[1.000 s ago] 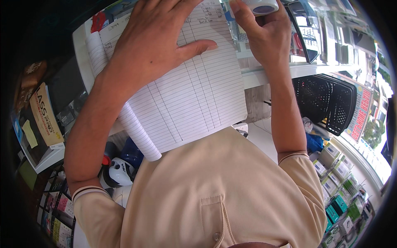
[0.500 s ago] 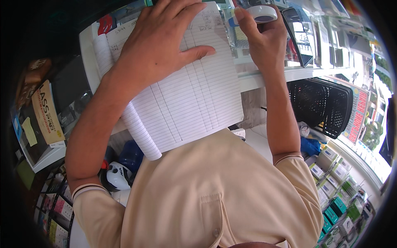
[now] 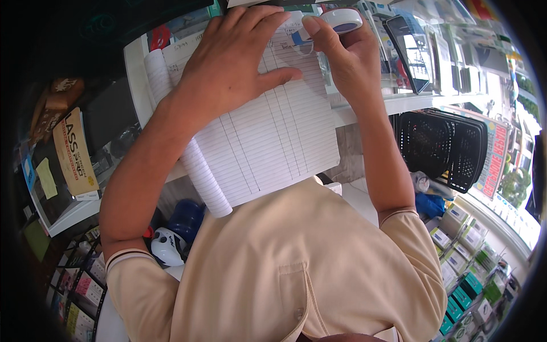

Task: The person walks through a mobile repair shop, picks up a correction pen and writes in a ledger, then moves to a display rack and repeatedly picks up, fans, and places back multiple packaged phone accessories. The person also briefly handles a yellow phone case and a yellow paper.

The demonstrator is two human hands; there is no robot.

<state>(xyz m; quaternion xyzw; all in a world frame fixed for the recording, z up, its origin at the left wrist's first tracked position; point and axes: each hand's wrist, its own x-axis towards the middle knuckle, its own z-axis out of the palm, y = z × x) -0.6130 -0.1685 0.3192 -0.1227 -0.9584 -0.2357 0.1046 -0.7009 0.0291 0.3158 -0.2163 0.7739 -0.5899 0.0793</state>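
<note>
A lined notebook [image 3: 273,134] lies open at the counter's edge, its left-hand pages rolled under into a curl. Handwriting fills parts of its top rows, and ruled columns run down the sheet. My left hand [image 3: 231,62] rests flat across the upper page, fingers stretched out and thumb apart. In my right hand [image 3: 353,65] is a white, rounded correction tape [image 3: 343,20] with a blue tip, gripped between thumb and fingers. Its tip points left, over the upper right of the page. A clear loop-shaped piece hangs just below the tip.
Right of my right hand, a dark phone [image 3: 407,54] lies on the glass counter. Below the counter stands a black perforated chair back [image 3: 441,145]. Packaged goods [image 3: 470,285] fill the lower right. At left are a tan box [image 3: 77,154] and a white helmet-like object [image 3: 167,246].
My right hand has moved left with the correction tape, bringing its blue tip over the notebook's edge. My left hand stays flat on the page; the whole view has shifted slightly.
</note>
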